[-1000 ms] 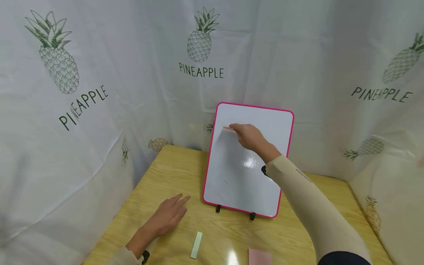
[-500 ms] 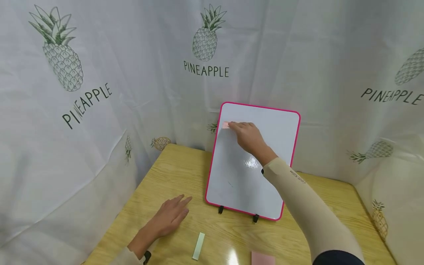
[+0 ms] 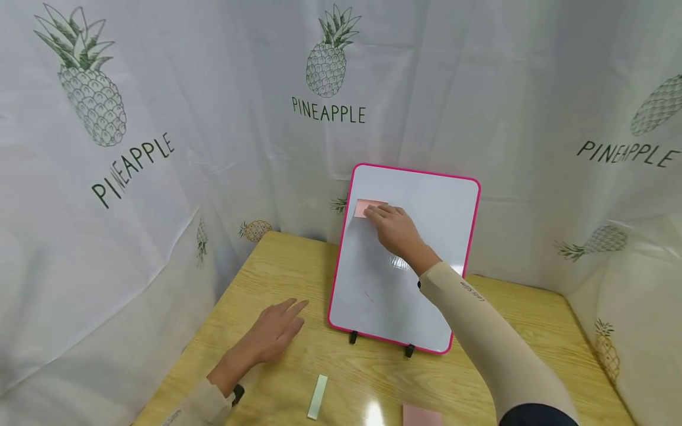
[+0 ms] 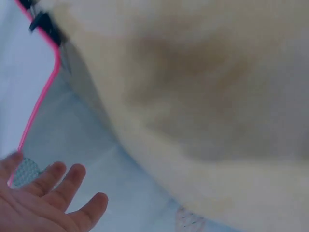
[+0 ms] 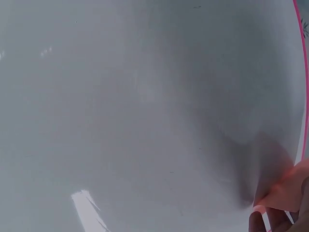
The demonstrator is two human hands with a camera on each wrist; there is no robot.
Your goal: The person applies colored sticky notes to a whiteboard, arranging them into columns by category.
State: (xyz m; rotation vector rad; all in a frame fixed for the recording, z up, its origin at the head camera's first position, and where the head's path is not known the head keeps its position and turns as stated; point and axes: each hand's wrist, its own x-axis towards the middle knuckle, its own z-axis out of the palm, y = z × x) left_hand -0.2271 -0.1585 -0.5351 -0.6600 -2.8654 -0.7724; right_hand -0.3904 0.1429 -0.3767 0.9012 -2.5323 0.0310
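Observation:
A pink sticky note point(image 3: 360, 207) is on the upper left of the white, pink-framed board point(image 3: 426, 195). My right hand point(image 3: 395, 229) lies across the note's right part, fingers extended and touching its face. Up close in the right wrist view, the note point(image 5: 282, 191) bows away from the board at its lower edge, beside my fingertips. Over the table, left of the board, my left hand point(image 3: 273, 332) holds nothing, its fingers spread. The left wrist view shows those fingers point(image 4: 67, 186) apart, near the pink frame.
On the wooden table point(image 3: 256, 390), a pale green strip of sticky notes point(image 3: 317, 397) lies at the front. A pink sticky-note pad point(image 3: 421, 415) is cut by the bottom edge. Black stand feet point(image 3: 409, 350) support the board. A pineapple-printed curtain point(image 3: 240, 89) hangs behind.
The right hand went from pinching the note edge-on to laying it against the board with extended fingers, then slid slightly down, and more of the note shows. The left hand barely moved.

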